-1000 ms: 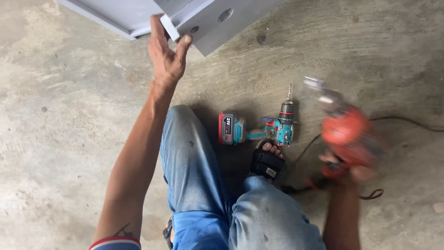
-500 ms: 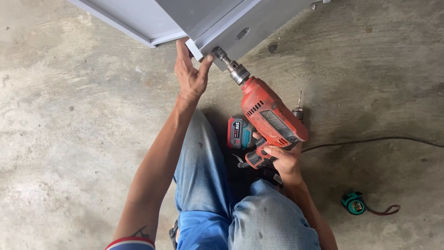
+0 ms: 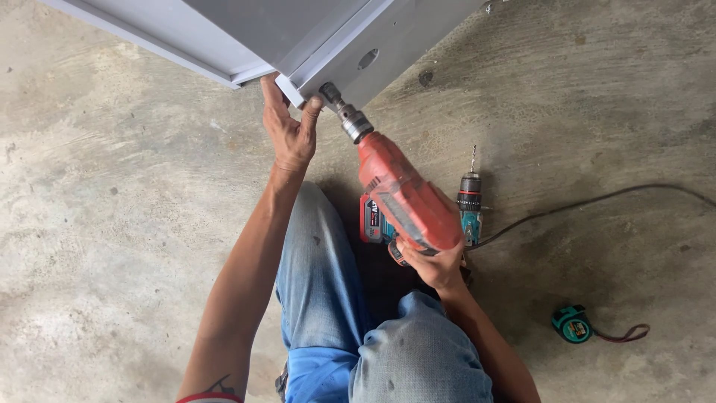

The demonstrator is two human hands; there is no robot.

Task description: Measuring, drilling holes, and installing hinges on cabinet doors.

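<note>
Fingers brace grey panel corner; bare concrete floor w/ stains.

Matt grey panel; red plastic drill, metal chuck; rough concrete floor; denim.

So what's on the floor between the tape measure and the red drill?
In the head view, a teal cordless drill lying on the concrete, plus a black cord; otherwise bare floor between tape measure and red drill.

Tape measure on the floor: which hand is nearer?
Right. The right hand, gripping the red drill, is up and to the left of the teal tape measure. The left hand is much farther off, up at the grey panel.
</note>
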